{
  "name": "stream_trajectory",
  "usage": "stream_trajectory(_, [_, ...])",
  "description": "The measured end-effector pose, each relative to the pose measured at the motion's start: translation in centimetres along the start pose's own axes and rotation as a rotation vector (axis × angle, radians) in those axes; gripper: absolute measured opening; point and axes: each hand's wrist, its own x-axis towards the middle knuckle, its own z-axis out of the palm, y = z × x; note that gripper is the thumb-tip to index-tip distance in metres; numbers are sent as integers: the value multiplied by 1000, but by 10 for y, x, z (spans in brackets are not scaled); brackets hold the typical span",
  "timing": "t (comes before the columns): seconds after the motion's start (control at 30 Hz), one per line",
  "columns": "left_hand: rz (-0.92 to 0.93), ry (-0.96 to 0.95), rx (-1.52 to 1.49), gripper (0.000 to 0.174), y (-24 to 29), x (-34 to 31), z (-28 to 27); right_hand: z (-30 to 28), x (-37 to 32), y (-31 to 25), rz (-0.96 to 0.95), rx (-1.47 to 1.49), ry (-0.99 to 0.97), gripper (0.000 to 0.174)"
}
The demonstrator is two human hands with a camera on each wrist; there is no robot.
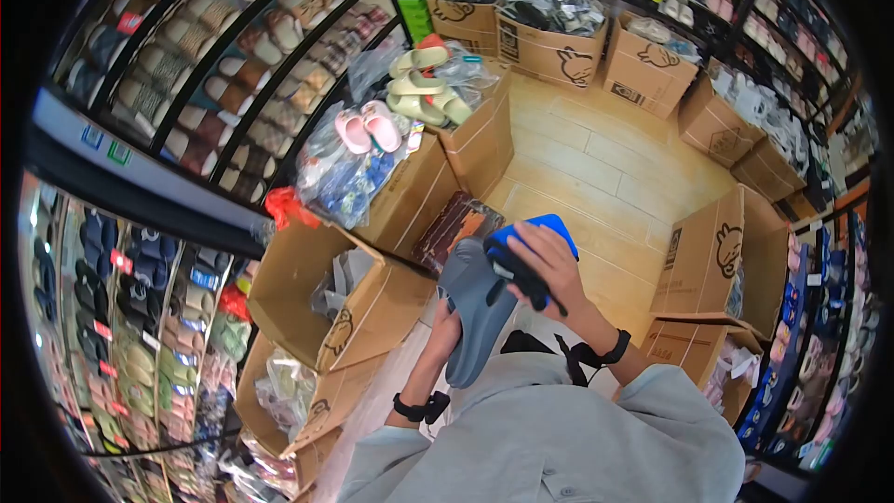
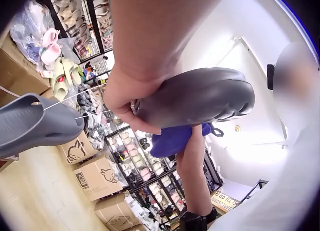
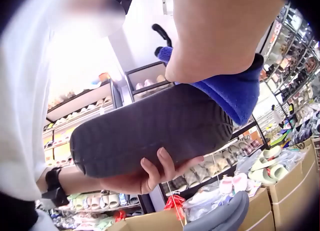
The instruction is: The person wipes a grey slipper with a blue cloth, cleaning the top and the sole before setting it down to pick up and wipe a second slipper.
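My left hand (image 1: 444,331) grips a grey slipper (image 1: 477,340) by its side, fingers wrapped under the sole in the right wrist view. A second grey slipper (image 2: 37,123) dangles from thin white string, seen in the left wrist view. My right hand (image 1: 551,263) holds a blue plush pad (image 3: 232,91) with a black back and a black loop. The blue pad lies against the toe end of the held slipper's dark ridged sole (image 3: 150,131) in the right wrist view.
Open cardboard boxes (image 1: 372,317) with bagged footwear stand along the left. More boxes (image 1: 717,251) line the right and the back, around a wooden floor (image 1: 587,158). Pale green slippers (image 1: 424,88) and pink slippers (image 1: 368,127) lie on the left boxes. Shoe racks (image 1: 233,65) surround everything.
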Motion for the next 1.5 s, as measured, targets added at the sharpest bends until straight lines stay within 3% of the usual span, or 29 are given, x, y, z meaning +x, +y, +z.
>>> stream_trajectory(0.07, [9,-59,80,39,2,15,11,-11,0,15,99,-20,56,68])
stream_trajectory(0.3, [83,-186,67,32,-7,62,55,-33,-22,4,-69,-82,-62,62])
stream_trajectory(0.43, [36,-294,69,32,-8,81,73,-30,-38,-3,-293,-120,-98,47])
stream_trajectory(0.6, [-20,-419,104,31,-12,110,94,-45,-44,17,-373,-98,-169,47])
stream_trajectory(0.7, [-16,-497,123,31,-11,134,113,-66,-45,47,-233,-180,-113,46])
stream_trajectory(0.77, [-3,-539,144,31,-8,151,124,-74,-47,69,-110,-244,-16,61])
stream_trajectory(0.83, [12,-568,189,31,-3,167,135,-88,-48,92,19,-269,28,61])
stream_trajectory(1.03, [63,-656,334,45,35,210,188,-121,-33,141,514,-319,263,70])
stream_trajectory(1.1, [84,-692,427,50,40,226,197,-128,-25,143,516,-370,239,69])
stream_trajectory(1.23, [1,-788,293,33,33,258,223,-123,-8,141,426,-501,169,67])
stream_trajectory(1.37, [17,-830,304,34,39,281,248,-106,13,133,327,-485,101,60])
stream_trajectory(1.43, [-9,-871,279,34,41,291,260,-98,15,139,187,-482,-66,54])
stream_trajectory(1.5, [-42,-915,260,34,41,301,273,-89,24,135,140,-424,-108,51])
